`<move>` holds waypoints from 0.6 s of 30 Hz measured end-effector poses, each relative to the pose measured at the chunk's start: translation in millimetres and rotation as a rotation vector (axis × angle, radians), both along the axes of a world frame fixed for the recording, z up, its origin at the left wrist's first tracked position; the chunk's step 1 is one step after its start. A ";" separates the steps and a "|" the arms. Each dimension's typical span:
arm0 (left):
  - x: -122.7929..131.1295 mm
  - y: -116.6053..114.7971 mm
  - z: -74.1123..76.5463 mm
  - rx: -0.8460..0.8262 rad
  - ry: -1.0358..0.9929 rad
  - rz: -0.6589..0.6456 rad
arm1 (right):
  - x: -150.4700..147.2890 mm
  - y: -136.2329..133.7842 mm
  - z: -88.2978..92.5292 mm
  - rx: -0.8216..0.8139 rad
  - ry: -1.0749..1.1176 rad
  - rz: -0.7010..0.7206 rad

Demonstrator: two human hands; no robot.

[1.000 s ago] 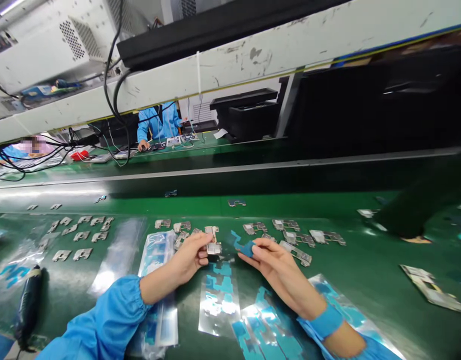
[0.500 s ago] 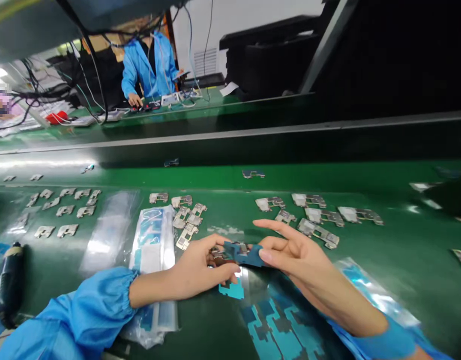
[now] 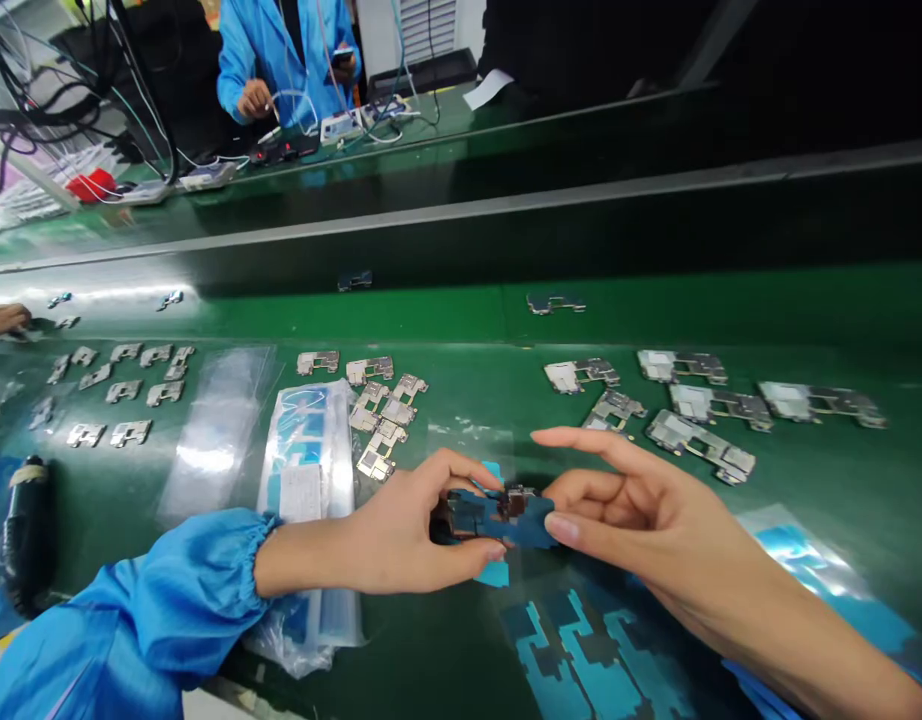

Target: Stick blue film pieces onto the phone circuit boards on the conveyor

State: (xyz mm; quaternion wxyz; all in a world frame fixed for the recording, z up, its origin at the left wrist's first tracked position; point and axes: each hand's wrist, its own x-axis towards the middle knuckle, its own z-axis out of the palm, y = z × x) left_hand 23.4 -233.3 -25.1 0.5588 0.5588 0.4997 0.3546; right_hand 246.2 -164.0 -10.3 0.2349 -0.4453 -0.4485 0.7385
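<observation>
Between my hands is a small circuit board (image 3: 498, 515) with dark blue film on its face. My left hand (image 3: 416, 530) grips its left end between thumb and fingers. At its right end, my right hand (image 3: 626, 500) pinches the film's edge with thumb and bent fingers, the index finger stretched out above. A bright blue film piece (image 3: 495, 573) shows beneath the board, partly hidden by my left hand. Nearer to me lies a sheet of blue cut-out film pieces (image 3: 581, 660). Metal-shielded circuit boards (image 3: 382, 450) lie beyond my left hand, others (image 3: 701, 445) beyond my right.
On the left are a plastic bag of blue film (image 3: 303, 430), clear plastic sheets (image 3: 217, 430), more boards (image 3: 131, 432) and a dark cylindrical tool (image 3: 24, 530). A co-worker's hand (image 3: 7, 320) reaches in at far left. Another person in blue (image 3: 288, 70) works across the raised ledge (image 3: 318, 228).
The view has tilted down and shifted. The board in my hands has turned to show more of its film-covered face. A co-worker's hand has come in at the left edge.
</observation>
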 end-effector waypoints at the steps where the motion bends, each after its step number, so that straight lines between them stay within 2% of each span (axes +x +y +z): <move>1: -0.5 0.2 -0.8 0.005 0.006 0.009 | 0.3 0.1 0.4 0.005 -0.013 -0.001; 4: -1.3 1.4 -1.3 0.034 0.030 0.024 | 0.9 1.3 2.7 0.022 -0.071 -0.029; 8: -0.9 3.3 2.3 0.030 0.043 0.024 | 2.1 5.0 3.8 0.031 -0.107 0.021; 18: -3.5 4.7 5.4 0.006 0.027 -0.048 | 0.6 2.3 7.5 0.027 -0.186 -0.016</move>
